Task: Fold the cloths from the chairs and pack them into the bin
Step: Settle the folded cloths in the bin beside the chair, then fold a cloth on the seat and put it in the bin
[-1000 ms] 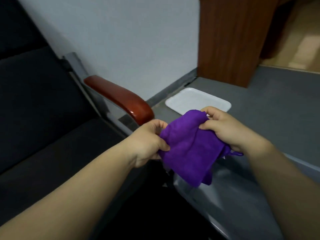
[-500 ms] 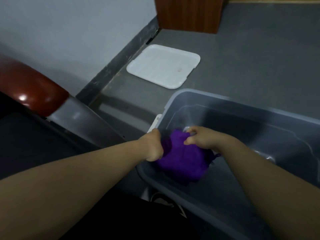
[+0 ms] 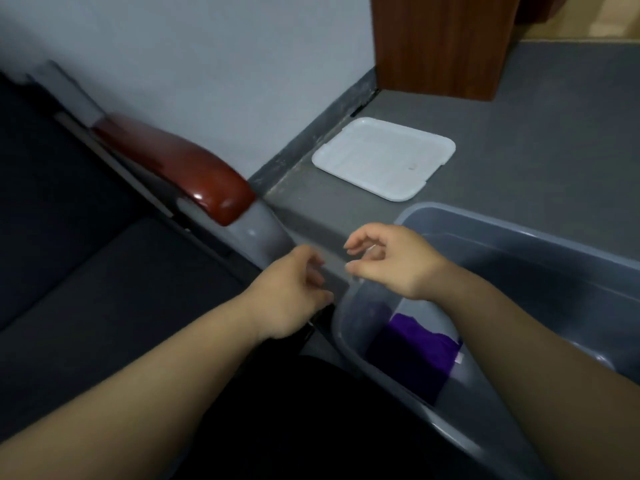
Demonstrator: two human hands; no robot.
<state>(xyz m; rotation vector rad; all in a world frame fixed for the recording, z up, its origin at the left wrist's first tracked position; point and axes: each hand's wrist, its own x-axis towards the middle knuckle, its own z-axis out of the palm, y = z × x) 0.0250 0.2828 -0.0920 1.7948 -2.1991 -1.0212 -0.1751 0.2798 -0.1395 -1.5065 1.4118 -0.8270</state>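
Purple, soft-napped cloth (image 3: 415, 344) lies folded into a rough rectangle at the bottom of the bin (image 3: 540, 244), tucked against its near left corner, with a small pale tag showing at one edge. The bin is smooth grey translucent plastic with rounded corners and a thick rolled rim, and it stands on the matte grey floor (image 3: 540, 140).

Both hands hang above the bin's left corner, near each other but not touching, and neither touches the cloth. The left hand (image 3: 294, 296) is outside the rim, its fingers loosely curled around nothing. The right hand (image 3: 391, 261) hovers over the rim with fingers and thumb slightly bent and apart, also empty.

Beyond the bin, a flat white plastic lid (image 3: 384, 157), squarish with rounded corners, lies on the floor beside the dark skirting. To the left stands a chair with a dark fabric seat (image 3: 86, 271), a glossy reddish-brown armrest (image 3: 180, 168) with a rounded end, and a smooth grey metal support beneath it. A brown wood-grain panel (image 3: 440, 43) rises at the far corner against the plain pale wall.
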